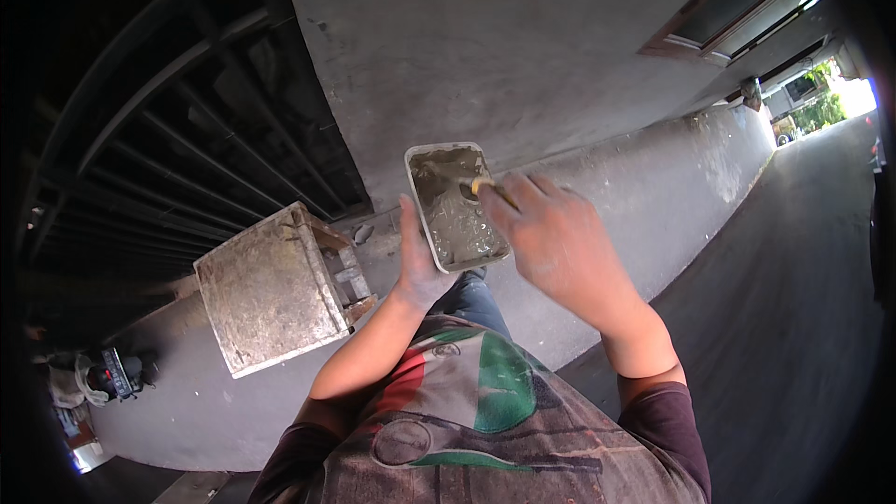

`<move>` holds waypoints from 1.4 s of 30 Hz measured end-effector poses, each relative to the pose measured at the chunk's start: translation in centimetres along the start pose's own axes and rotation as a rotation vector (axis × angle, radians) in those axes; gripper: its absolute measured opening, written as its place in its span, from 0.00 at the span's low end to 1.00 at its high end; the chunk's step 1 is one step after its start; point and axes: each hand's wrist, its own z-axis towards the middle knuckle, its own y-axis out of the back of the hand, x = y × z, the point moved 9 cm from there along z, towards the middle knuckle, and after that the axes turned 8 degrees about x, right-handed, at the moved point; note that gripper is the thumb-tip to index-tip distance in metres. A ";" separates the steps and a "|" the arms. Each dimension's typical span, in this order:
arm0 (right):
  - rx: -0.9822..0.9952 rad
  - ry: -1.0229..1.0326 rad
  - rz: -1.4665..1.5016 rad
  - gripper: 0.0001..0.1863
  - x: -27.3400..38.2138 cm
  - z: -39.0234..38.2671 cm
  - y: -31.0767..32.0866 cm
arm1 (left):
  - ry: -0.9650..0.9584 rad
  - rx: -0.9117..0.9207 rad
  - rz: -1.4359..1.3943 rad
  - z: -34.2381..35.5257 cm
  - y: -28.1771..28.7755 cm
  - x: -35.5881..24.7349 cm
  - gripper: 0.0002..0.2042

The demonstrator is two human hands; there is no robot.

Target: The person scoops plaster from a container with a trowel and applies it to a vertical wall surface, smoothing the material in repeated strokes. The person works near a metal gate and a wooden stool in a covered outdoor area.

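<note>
My left hand point(417, 268) grips a whitish rectangular plastic tub point(476, 263) from its left side and beneath, thumb up along the wall. Wet grey paste point(455, 229), like cement or filler, coats the inside and pools toward the near end. My right hand point(560, 241) is closed around a small tool with a yellowish handle point(482, 187), held over the tub's right rim. The working end reaches toward the paste; its exact kind does not show. Pale dust marks both hands.
A worn, paint-spattered wooden stool point(266, 289) stands to the left. Beyond it is a dark metal gate point(177, 131). A grey plastered wall point(448, 47) rises ahead, with a framed window point(747, 14) at upper right. A motorcycle point(117, 373) shows at far left.
</note>
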 end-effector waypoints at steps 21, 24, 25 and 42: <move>0.103 0.025 0.195 0.18 -4.0 -3.1 1.2 | 0.217 0.087 -0.041 -0.7 -1.0 4.0 0.47; 0.117 -0.033 0.107 0.19 -4.9 -1.6 2.0 | 0.235 0.013 -0.052 -1.3 -0.8 5.0 0.48; 0.124 -0.059 0.066 0.19 -5.1 -1.2 2.1 | 0.223 -0.020 -0.047 -1.5 -0.7 5.0 0.48; 0.108 0.135 -0.046 0.28 2.3 -6.9 0.3 | 0.065 0.015 0.002 -0.5 -1.0 1.8 0.52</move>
